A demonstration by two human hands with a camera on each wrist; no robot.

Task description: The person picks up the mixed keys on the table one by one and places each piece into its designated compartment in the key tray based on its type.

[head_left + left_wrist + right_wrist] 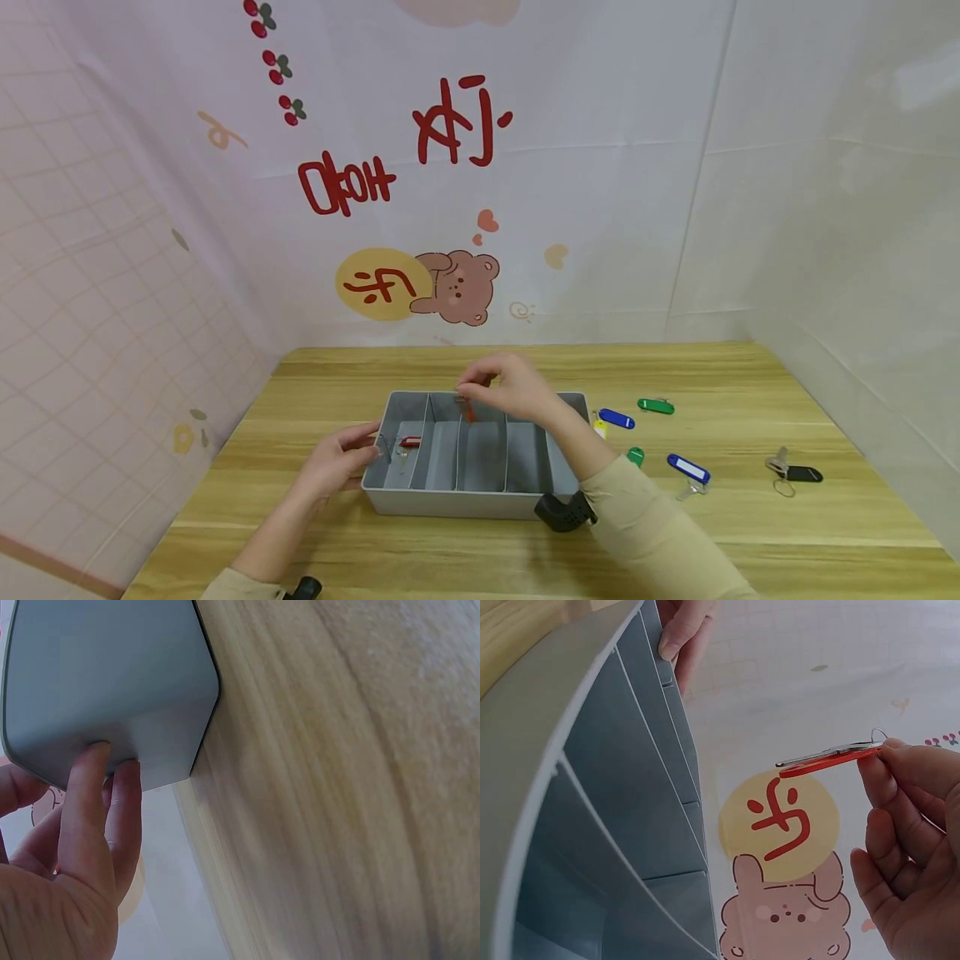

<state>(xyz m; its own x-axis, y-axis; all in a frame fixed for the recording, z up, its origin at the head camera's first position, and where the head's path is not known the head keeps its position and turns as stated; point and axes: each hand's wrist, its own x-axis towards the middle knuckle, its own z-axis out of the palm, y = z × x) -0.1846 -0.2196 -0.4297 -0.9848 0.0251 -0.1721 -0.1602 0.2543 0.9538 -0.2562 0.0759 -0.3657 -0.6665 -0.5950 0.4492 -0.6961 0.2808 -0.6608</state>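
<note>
Red tag (829, 763), slim, silvery key (829, 754) alongside: mid-frame, over rear of grey tray (450, 503). Right-hand grip (513, 390) closed, thumb and finger pinching ring end; left-hand grip (339, 460) pinches tray's left wall. Leftmost compartment: 1 more red tag (410, 442). Table (825, 542), right: 2 blue tags (688, 468), 2 green tags (656, 406), 1 black tag (805, 474). Right sleeve (652, 517) overlaps tray's right end.

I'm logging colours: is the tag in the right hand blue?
No, the right hand pinches an orange-red tag.

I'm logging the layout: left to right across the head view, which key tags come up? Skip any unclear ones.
Red key tag in the gray tray, second red key tag held by the right hand, yellow key tag, nearer green key tag, nearer blue key tag, black key tag.
</note>
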